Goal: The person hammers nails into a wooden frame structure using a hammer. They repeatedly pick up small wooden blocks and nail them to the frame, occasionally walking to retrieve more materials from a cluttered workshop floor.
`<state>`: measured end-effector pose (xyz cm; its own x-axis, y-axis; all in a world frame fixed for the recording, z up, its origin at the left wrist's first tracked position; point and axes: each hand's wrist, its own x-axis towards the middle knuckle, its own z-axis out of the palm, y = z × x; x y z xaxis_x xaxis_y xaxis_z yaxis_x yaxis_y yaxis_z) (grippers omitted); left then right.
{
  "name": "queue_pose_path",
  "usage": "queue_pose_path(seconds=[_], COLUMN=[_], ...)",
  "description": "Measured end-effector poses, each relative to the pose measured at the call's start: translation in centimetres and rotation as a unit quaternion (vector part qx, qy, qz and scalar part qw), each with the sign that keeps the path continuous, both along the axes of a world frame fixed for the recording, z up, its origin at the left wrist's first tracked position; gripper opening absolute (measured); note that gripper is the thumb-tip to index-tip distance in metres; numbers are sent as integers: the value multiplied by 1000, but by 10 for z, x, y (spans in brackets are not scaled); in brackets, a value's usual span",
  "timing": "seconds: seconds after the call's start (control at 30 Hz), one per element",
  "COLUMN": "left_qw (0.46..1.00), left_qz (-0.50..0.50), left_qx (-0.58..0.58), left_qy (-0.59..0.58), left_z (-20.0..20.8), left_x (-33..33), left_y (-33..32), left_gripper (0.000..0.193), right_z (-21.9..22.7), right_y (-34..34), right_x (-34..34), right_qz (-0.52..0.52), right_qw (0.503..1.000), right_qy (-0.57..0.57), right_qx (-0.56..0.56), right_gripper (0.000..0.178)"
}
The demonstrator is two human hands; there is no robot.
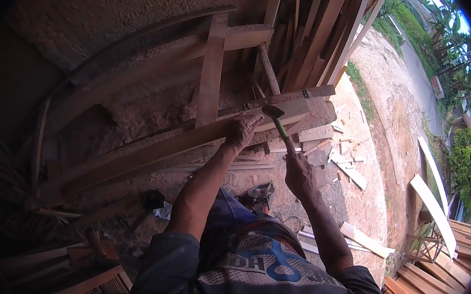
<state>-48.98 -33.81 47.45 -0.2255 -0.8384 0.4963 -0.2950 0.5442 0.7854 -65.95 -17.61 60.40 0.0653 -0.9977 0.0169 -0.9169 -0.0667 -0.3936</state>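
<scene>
A person's left hand (241, 130) presses flat, fingers spread, on a long plank (150, 149) lying across a wooden frame (211, 75). The right hand (299, 173) is clamped around a green-handled hammer (276, 119), its head at the plank's edge, just beside the left hand's fingers.

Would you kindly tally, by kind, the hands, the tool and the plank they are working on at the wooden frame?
Hands: 2 (left hand pressing on the plank, right hand gripping the hammer)
Hammers: 1 (hammer, green handle, head at the plank)
Planks being worked: 1 (long plank lying across the frame)
Total: 4
</scene>
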Motion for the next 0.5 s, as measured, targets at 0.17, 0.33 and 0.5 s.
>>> queue_pose_path(seconds=[0.17,0.33,0.5], left_qw=[998,999,997], left_qz=[11,16,33], left_qx=[1,7,-2], left_qy=[-61,-50,-75], left_z=[6,10,14], left_x=[-2,2,-2], left_y=[0,4,3], left_gripper=[16,16,15], right_z=[-4,-9,-8], right_y=[-9,4,-12], right_x=[-9,-2,-12], right_qz=[5,9,6], right_qw=[999,991,999], right_qy=[-44,-60,-31], right_qx=[-7,-120,8], right_gripper=[65,64,64])
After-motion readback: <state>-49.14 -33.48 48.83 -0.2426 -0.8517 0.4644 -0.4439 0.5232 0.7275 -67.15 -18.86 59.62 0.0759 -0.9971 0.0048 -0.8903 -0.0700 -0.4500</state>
